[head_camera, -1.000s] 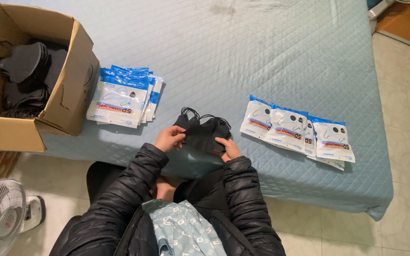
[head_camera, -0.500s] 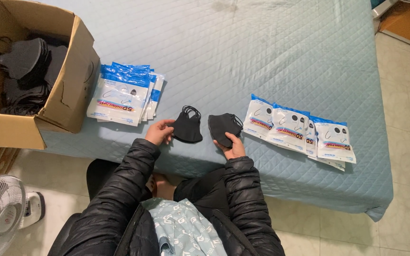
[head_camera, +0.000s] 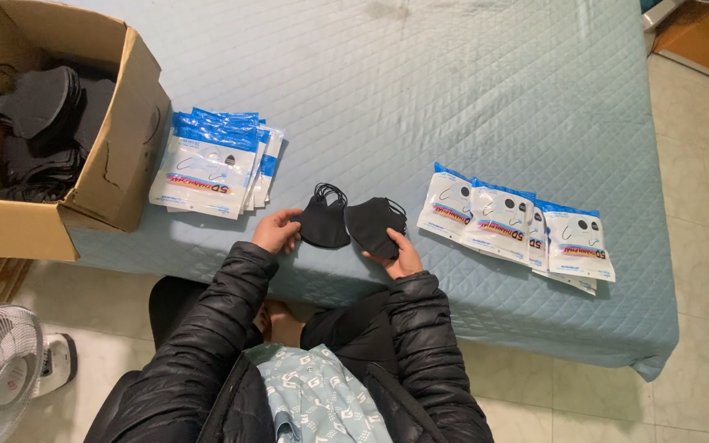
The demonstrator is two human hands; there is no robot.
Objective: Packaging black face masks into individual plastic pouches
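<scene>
Head view: two black masks, held together a second before, were parted. The left mask (head_camera: 324,226) was pinched by the left hand (head_camera: 275,231), the right mask (head_camera: 373,227) by the right hand (head_camera: 401,258), both over the bed (head_camera: 486,98).

Both forearms in black padded sleeves reaching forward, elbows bent; left hand (head_camera: 276,231) and right hand (head_camera: 397,255) near each other, fingers curled in a grip.
</scene>
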